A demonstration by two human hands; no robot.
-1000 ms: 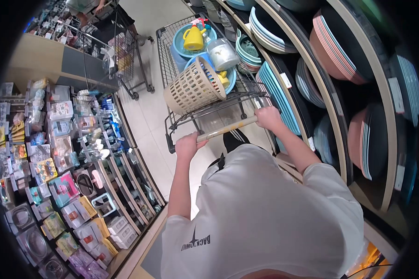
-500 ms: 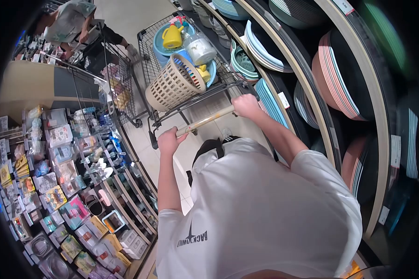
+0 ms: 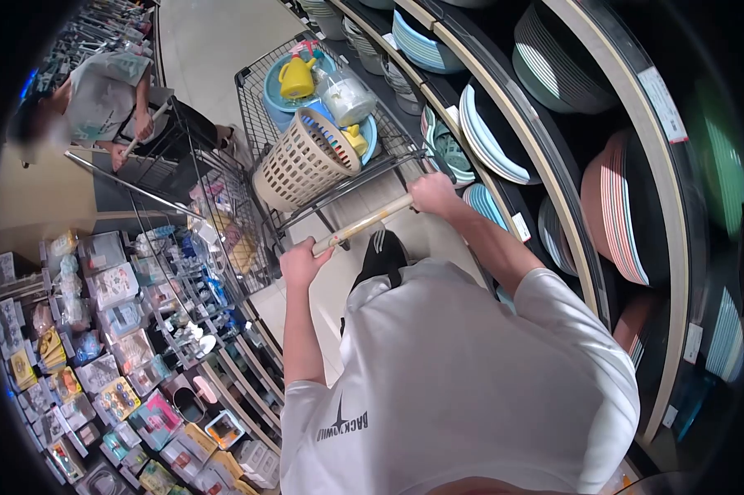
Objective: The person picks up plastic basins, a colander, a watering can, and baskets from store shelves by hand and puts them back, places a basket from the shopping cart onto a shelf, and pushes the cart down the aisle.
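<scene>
Left hand: from my seat, the left hand (image 3: 304,262) is curled round the left end of the pale cart handle (image 3: 362,225); fingers closed on it, thumb lying along the bar
Right hand: the right hand (image 3: 434,195) is clamped on the other end; knuckles up, close to the cart's near right corner
Cart: the wire cart (image 3: 395,132) sits just ahead of the handle, angled up the aisle; that's what I've got both hands on, via the bar
Beige basket: the beige basket (image 3: 294,169) lies tilted by the near left corner; it's full of holes, mouth facing the right edge
Far end: yellow watering can (image 3: 297,81) in a blue basin (image 3: 275,91) near the far edge; a pinkish-red spray head (image 3: 304,47) pokes up behind it
Right edge: a cloudy tub (image 3: 347,99) leans there; just below it is some yellow thing (image 3: 354,139), can't tell what
Right shelves: the shelf unit (image 3: 679,247) runs alongside my right; pink basins (image 3: 615,210) and green bowls (image 3: 553,66) stacked on their sides
Left side: packaged goods (image 3: 118,398) all down the rack; past them another person (image 3: 108,99) leans over a second cart (image 3: 141,191), hands on its bar
</scene>
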